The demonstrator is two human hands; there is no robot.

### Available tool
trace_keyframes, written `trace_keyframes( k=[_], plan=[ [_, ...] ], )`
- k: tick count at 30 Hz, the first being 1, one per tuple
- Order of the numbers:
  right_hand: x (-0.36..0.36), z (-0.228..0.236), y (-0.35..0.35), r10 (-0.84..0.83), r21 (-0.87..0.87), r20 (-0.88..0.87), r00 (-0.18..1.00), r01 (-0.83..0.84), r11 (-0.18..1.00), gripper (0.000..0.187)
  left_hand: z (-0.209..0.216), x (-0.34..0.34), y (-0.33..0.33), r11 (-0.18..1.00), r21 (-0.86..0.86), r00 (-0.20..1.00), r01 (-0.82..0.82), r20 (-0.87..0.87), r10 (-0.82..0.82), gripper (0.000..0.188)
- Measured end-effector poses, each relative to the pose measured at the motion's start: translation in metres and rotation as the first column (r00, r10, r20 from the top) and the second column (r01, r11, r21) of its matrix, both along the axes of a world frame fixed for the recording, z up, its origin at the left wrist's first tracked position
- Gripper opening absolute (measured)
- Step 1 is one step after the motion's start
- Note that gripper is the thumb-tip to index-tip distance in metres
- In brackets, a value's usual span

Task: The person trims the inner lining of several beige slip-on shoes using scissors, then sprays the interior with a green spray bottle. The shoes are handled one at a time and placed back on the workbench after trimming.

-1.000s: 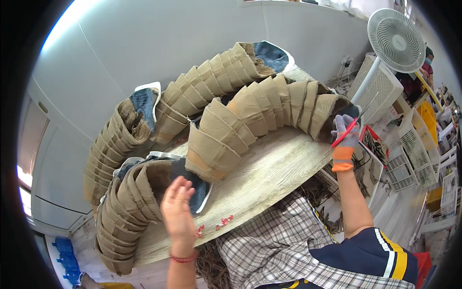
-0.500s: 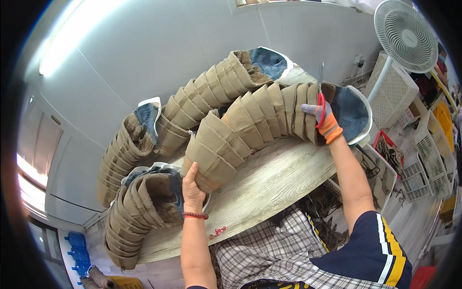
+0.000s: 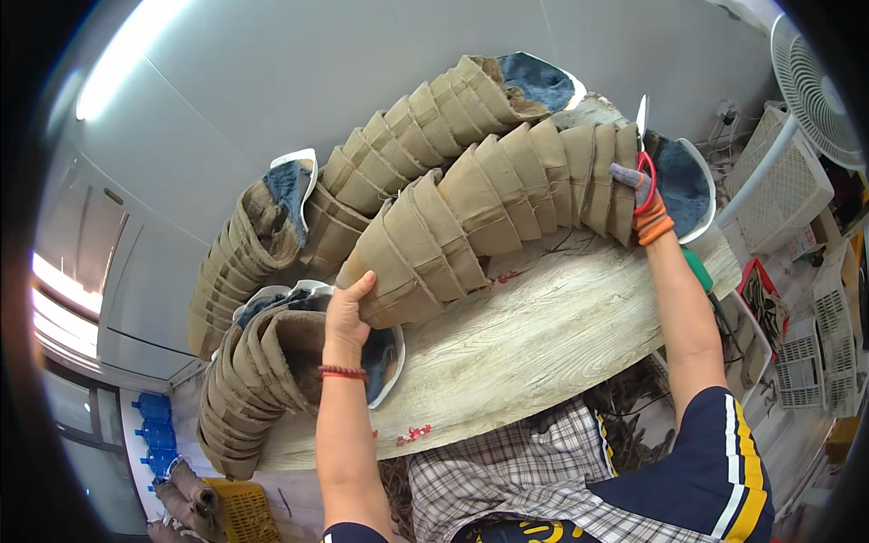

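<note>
A long, curved stack of nested khaki pieces (image 3: pixel 489 199) lies across the far side of the table, held between my hands. My bare left hand (image 3: pixel 349 312), with a red bracelet at the wrist, grips its left end, thumb on top. At the right end, my right hand (image 3: pixel 648 204) wears a grey-and-orange glove and presses against the stack. Red-handled scissors (image 3: pixel 645 181) are hooked in that hand, blades pointing up. Blue fuzzy lining with a white rim (image 3: pixel 685 190) shows beyond the glove. The fingers under the stack are hidden.
Another nested stack (image 3: pixel 425 122) lies behind, with a shorter one (image 3: pixel 240 258) at left and a curled one (image 3: pixel 262 389) nearer. Small red bits (image 3: pixel 415 434) lie on the wood-grain table (image 3: pixel 534 335). A white fan (image 3: pixel 819 90) and plastic crates (image 3: pixel 801 362) stand right; a yellow crate (image 3: pixel 244 511) sits lower left.
The stack in my hands has shifted away from me on the table, baring more tabletop in front of it. Both hands moved with it, still gripping. The view has also turned slightly.
</note>
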State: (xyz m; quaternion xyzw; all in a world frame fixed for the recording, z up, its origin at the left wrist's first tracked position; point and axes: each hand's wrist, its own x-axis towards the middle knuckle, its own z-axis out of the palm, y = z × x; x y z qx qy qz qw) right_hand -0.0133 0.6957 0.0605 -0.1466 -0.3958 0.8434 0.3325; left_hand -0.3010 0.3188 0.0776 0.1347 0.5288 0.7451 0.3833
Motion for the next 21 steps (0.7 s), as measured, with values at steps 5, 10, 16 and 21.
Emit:
trace_keyframes(
  k=[5,10,16,21],
  plan=[
    [0.001,-0.006,-0.002,-0.079,0.052,0.055,0.995,0.076,0.996,0.039,-0.004,-0.003,0.014,0.99,0.047,0.99,-0.134,-0.03,0.136,0.034],
    [-0.003,-0.036,0.03,-0.184,0.109,0.063,0.981,0.177,0.978,0.038,-0.017,-0.014,0.027,0.93,-0.064,0.916,-0.361,-0.212,0.341,0.042],
    [0.002,-0.023,0.002,-0.371,0.176,0.311,0.875,0.33,0.927,0.039,-0.016,-0.01,0.031,0.698,-0.241,0.595,-0.674,-0.737,0.32,0.069],
    [0.019,-0.005,-0.053,-0.547,0.155,0.535,0.643,0.562,0.813,0.032,0.038,0.019,-0.033,0.73,0.131,-0.006,-0.671,-0.985,0.171,0.072]
  ],
)
